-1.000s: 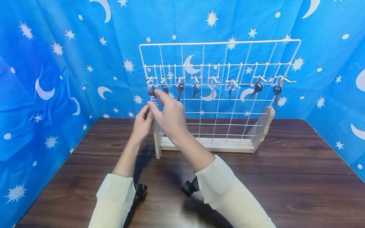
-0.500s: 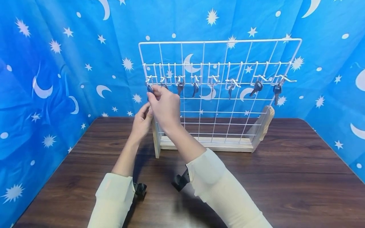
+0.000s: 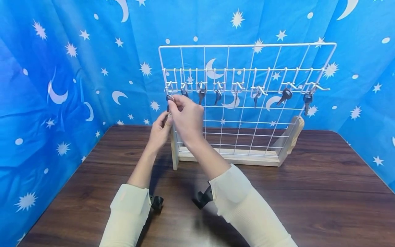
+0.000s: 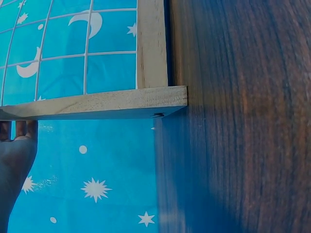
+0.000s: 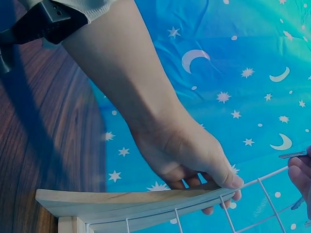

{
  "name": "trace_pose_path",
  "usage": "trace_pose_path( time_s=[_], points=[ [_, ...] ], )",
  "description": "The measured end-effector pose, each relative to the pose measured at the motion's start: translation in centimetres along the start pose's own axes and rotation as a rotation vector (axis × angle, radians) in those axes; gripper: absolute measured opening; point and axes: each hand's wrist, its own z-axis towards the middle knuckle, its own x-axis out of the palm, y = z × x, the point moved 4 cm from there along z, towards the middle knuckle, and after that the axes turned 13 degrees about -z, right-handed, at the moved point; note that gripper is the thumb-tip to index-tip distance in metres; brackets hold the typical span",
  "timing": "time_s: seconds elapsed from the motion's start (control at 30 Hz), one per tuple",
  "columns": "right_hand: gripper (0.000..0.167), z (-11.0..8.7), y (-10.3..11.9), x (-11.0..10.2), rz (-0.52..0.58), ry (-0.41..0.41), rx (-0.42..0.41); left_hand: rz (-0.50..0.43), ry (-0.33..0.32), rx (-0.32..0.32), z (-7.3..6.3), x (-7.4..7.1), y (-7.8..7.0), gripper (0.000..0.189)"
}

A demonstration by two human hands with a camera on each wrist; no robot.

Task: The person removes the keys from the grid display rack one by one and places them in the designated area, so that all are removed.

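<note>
A white wire grid rack (image 3: 243,45) in a wooden stand carries a row of hooks with dark-headed keys. At the far left end, my right hand (image 3: 189,118) pinches a key (image 3: 168,98) by its head, just below its hook. The right wrist view catches that hand's fingertips (image 5: 302,177) at the right edge, with a key blade (image 5: 291,155) beside them. Lower down, my left hand (image 3: 159,133) grips the stand's left wooden side (image 5: 141,196), thumb on one face and fingers on the other. Only part of this left hand (image 4: 17,158) shows in the left wrist view.
Several more keys hang rightward along the rack, including a key (image 3: 286,95) and the rightmost key (image 3: 308,99). The stand's wooden base (image 3: 234,158) rests on a dark wood table (image 3: 321,199). A blue cloth (image 3: 92,61) with moons and stars surrounds it.
My right hand's fingers have come up onto the leftmost key and now pinch it. The left hand keeps its grip on the wooden side. The head view has shifted slightly.
</note>
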Motion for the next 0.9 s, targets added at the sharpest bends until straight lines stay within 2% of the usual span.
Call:
trace_pose_path(
  time_s=[0.07,0.2,0.3,0.6,0.73,0.9],
  points=[
    [0.013,-0.2,0.1,-0.2,0.003,-0.014,-0.016,-0.004,0.006,-0.013,-0.2,0.2,-0.7,0.036],
    [0.013,-0.5,0.3,-0.7,0.017,-0.029,-0.046,-0.013,0.010,-0.019,-0.3,0.3,-0.8,0.037],
    [0.013,-0.5,0.5,-1.0,0.032,-0.036,-0.062,-0.008,0.003,0.001,0.0,-0.1,0.3,0.039],
    [0.011,-0.5,0.9,-1.8,0.080,-0.076,-0.115,-0.023,-0.009,-0.061,0.2,0.0,0.7,0.037],
    [0.012,-0.5,1.2,-2.2,0.104,-0.087,-0.137,-0.024,-0.014,-0.067,0.2,0.0,0.7,0.039],
    [0.010,-0.7,1.5,-2.6,0.130,-0.108,-0.171,0.005,-0.020,-0.039,0.1,-0.1,0.5,0.037]
  ],
)
